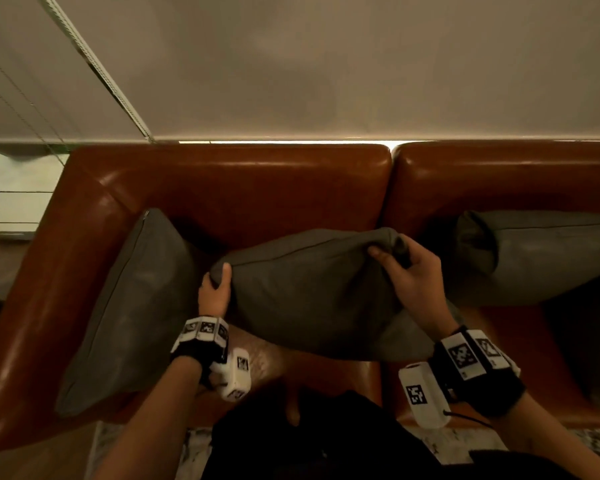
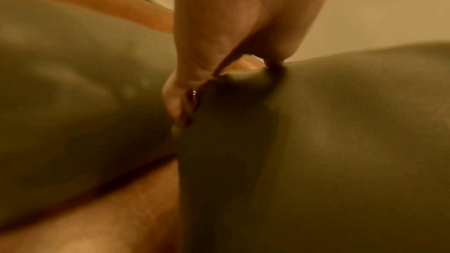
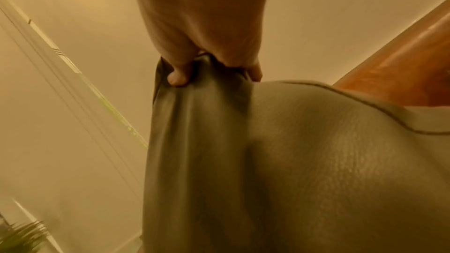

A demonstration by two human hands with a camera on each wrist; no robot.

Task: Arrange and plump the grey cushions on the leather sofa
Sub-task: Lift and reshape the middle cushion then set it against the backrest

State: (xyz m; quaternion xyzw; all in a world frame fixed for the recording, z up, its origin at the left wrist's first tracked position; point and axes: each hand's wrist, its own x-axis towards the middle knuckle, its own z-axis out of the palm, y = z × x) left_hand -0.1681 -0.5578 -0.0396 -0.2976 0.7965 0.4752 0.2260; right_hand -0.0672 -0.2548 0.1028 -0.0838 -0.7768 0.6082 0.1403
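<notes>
The middle grey leather-look cushion (image 1: 312, 292) sits on the seat of the brown leather sofa (image 1: 243, 188), tilted forward off the backrest, between a second grey cushion (image 1: 132, 306) leaning on the sofa's left arm and a third grey cushion (image 1: 534, 254) to the right. It looks soft and light — the cover bunches and folds wherever it is squeezed — yet smooth enough to slide, so the top corners, where the cover gathers, seem the surest places to take hold. The left hand (image 1: 215, 292) has its grip curled round the upper left corner, thumb over the top edge. The right hand (image 1: 413, 275) pinches the upper right corner, and the right wrist view shows its fingers (image 3: 179, 78) digging into gathered folds.
</notes>
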